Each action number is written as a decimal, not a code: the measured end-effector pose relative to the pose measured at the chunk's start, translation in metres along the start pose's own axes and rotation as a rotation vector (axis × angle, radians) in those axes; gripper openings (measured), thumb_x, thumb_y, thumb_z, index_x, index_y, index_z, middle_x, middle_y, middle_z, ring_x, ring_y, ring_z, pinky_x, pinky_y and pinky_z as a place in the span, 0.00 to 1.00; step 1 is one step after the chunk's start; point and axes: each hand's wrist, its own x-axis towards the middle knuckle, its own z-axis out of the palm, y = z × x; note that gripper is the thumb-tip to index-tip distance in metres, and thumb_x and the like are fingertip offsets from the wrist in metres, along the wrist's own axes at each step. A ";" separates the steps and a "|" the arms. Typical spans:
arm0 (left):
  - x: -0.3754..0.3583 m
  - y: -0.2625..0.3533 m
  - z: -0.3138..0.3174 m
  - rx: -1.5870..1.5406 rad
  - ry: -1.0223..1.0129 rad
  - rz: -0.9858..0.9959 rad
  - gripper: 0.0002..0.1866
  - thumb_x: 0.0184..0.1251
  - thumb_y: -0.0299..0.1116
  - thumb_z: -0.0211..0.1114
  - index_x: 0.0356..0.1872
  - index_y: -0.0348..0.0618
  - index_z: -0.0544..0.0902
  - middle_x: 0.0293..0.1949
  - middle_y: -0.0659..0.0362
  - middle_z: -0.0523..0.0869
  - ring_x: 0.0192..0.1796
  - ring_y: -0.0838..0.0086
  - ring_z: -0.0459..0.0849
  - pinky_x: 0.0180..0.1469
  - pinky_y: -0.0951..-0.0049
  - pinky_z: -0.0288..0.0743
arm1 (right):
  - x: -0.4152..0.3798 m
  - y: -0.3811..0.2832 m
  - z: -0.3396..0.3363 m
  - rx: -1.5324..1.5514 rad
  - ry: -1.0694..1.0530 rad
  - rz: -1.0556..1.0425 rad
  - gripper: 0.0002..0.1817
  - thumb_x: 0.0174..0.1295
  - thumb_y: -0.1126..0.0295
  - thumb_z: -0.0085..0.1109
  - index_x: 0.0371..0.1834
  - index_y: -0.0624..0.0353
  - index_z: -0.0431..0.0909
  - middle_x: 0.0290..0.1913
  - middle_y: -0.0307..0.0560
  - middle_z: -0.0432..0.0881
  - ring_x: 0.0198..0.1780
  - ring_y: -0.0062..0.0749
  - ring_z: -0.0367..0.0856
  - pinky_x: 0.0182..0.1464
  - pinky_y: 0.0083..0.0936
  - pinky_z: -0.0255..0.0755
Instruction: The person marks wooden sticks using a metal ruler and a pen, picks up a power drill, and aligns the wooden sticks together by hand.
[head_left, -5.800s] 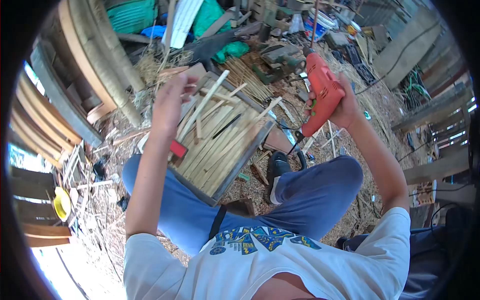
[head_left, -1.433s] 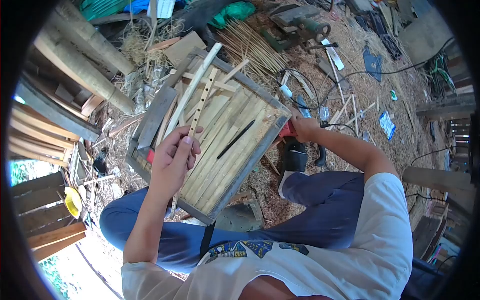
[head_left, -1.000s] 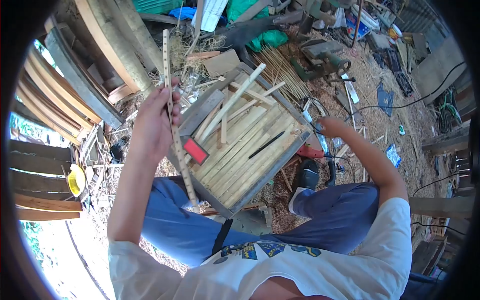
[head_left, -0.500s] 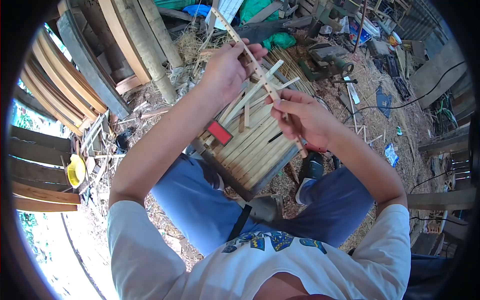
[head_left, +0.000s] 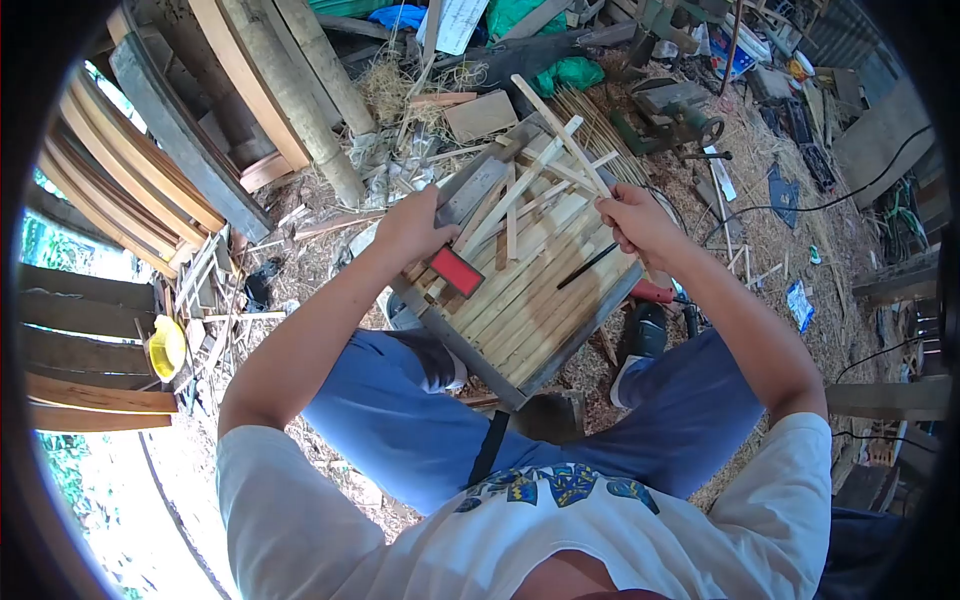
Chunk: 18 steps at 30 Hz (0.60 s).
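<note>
A wooden tray (head_left: 575, 335) lined with bamboo slats rests on my lap. My right hand (head_left: 636, 216) grips the lower end of a thin bamboo strip (head_left: 555, 122), which slants up and left over the tray's far side. My left hand (head_left: 412, 229) sits on the tray's left rim with its fingers curled over it, just above a red block (head_left: 457, 270). A black pencil (head_left: 587, 266) lies on the slats below my right hand. Loose bamboo sticks (head_left: 520, 190) cross the tray's top.
A red drill (head_left: 652, 292) lies on the straw-covered ground by my right knee, with cables around it. A green machine (head_left: 672, 112) and a bundle of thin sticks (head_left: 600, 125) sit beyond the tray. Thick bamboo poles (head_left: 300, 95) and planks lean at the left.
My left hand has let go of the bamboo strip and dropped to the tray's left rim. My right hand keeps the strip and has lowered it toward the tray's far side.
</note>
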 end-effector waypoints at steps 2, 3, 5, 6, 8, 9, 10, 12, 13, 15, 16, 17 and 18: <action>0.007 -0.017 0.004 0.012 0.009 0.047 0.30 0.72 0.53 0.79 0.60 0.38 0.84 0.56 0.41 0.92 0.59 0.45 0.92 0.62 0.49 0.86 | 0.008 0.001 0.001 -0.140 0.002 -0.056 0.10 0.81 0.63 0.66 0.47 0.56 0.77 0.33 0.34 0.77 0.22 0.18 0.70 0.23 0.26 0.62; 0.008 -0.021 0.008 0.014 0.009 0.071 0.30 0.72 0.52 0.79 0.60 0.38 0.84 0.55 0.41 0.92 0.58 0.45 0.93 0.61 0.49 0.86 | 0.011 0.004 0.000 -0.211 0.002 -0.078 0.12 0.80 0.62 0.67 0.46 0.57 0.77 0.33 0.36 0.77 0.23 0.21 0.72 0.24 0.28 0.66; 0.003 -0.013 -0.001 0.025 0.001 0.041 0.29 0.71 0.51 0.78 0.59 0.38 0.84 0.53 0.40 0.92 0.57 0.44 0.93 0.60 0.49 0.86 | 0.028 0.027 -0.007 -0.567 0.070 -0.325 0.16 0.74 0.61 0.72 0.47 0.62 0.78 0.34 0.45 0.81 0.30 0.37 0.81 0.35 0.38 0.76; 0.001 -0.010 -0.003 0.032 -0.003 0.026 0.28 0.71 0.50 0.78 0.59 0.38 0.83 0.52 0.40 0.93 0.56 0.44 0.93 0.59 0.48 0.86 | 0.028 0.031 -0.006 -0.744 0.100 -0.449 0.19 0.70 0.60 0.74 0.48 0.65 0.79 0.34 0.50 0.83 0.33 0.45 0.85 0.40 0.43 0.81; 0.000 -0.007 -0.001 0.052 0.026 0.032 0.26 0.70 0.48 0.76 0.55 0.36 0.82 0.48 0.39 0.93 0.52 0.42 0.93 0.55 0.45 0.86 | 0.021 0.041 -0.008 -0.730 0.018 -0.412 0.18 0.66 0.66 0.76 0.48 0.64 0.77 0.38 0.56 0.85 0.45 0.56 0.88 0.51 0.48 0.81; -0.004 -0.001 -0.005 0.049 0.027 0.029 0.25 0.70 0.47 0.75 0.54 0.35 0.82 0.47 0.38 0.93 0.51 0.41 0.94 0.55 0.45 0.86 | 0.018 0.047 -0.008 -0.722 -0.024 -0.433 0.17 0.66 0.69 0.76 0.47 0.63 0.76 0.39 0.55 0.85 0.46 0.52 0.88 0.50 0.47 0.80; -0.007 0.001 -0.007 0.047 0.029 0.024 0.24 0.70 0.47 0.74 0.52 0.35 0.81 0.47 0.38 0.93 0.51 0.41 0.94 0.54 0.44 0.87 | 0.015 0.052 -0.007 -0.712 -0.067 -0.455 0.16 0.66 0.71 0.76 0.46 0.62 0.75 0.40 0.53 0.84 0.46 0.49 0.87 0.49 0.47 0.78; -0.008 -0.003 -0.002 0.057 0.063 0.035 0.25 0.71 0.47 0.75 0.55 0.36 0.81 0.45 0.39 0.92 0.49 0.40 0.93 0.53 0.43 0.85 | 0.010 0.063 -0.008 -0.798 -0.062 -0.604 0.15 0.65 0.73 0.74 0.47 0.61 0.75 0.43 0.54 0.86 0.48 0.54 0.88 0.50 0.48 0.79; -0.008 -0.005 0.000 0.061 0.079 0.043 0.26 0.71 0.47 0.75 0.57 0.37 0.80 0.45 0.39 0.92 0.48 0.40 0.93 0.52 0.43 0.85 | 0.009 0.068 -0.009 -0.840 -0.057 -0.677 0.15 0.65 0.75 0.74 0.47 0.61 0.75 0.44 0.55 0.87 0.49 0.57 0.88 0.50 0.49 0.80; -0.011 -0.005 -0.002 0.069 0.096 0.070 0.26 0.72 0.47 0.75 0.58 0.37 0.80 0.46 0.39 0.92 0.49 0.40 0.93 0.52 0.43 0.85 | 0.008 0.075 -0.013 -0.841 -0.096 -0.655 0.15 0.66 0.74 0.74 0.49 0.59 0.76 0.47 0.57 0.87 0.54 0.61 0.88 0.56 0.49 0.80; -0.012 -0.003 -0.004 0.075 0.104 0.087 0.26 0.72 0.46 0.74 0.58 0.37 0.79 0.46 0.38 0.92 0.50 0.40 0.93 0.52 0.44 0.85 | 0.007 0.077 -0.016 -0.840 -0.112 -0.644 0.15 0.66 0.74 0.74 0.50 0.59 0.76 0.48 0.58 0.87 0.57 0.63 0.88 0.59 0.49 0.81; -0.011 -0.001 -0.005 0.098 0.093 0.075 0.25 0.73 0.46 0.73 0.59 0.37 0.79 0.47 0.38 0.92 0.51 0.40 0.93 0.53 0.43 0.85 | 0.006 0.081 -0.019 -0.863 -0.114 -0.675 0.15 0.67 0.74 0.74 0.50 0.58 0.76 0.48 0.57 0.87 0.57 0.62 0.87 0.60 0.50 0.80; -0.010 0.000 -0.007 0.123 0.084 0.063 0.25 0.74 0.46 0.72 0.60 0.37 0.80 0.48 0.38 0.92 0.51 0.39 0.92 0.54 0.43 0.85 | 0.005 0.085 -0.021 -0.884 -0.114 -0.707 0.15 0.67 0.73 0.74 0.50 0.58 0.76 0.47 0.56 0.87 0.58 0.61 0.87 0.61 0.50 0.78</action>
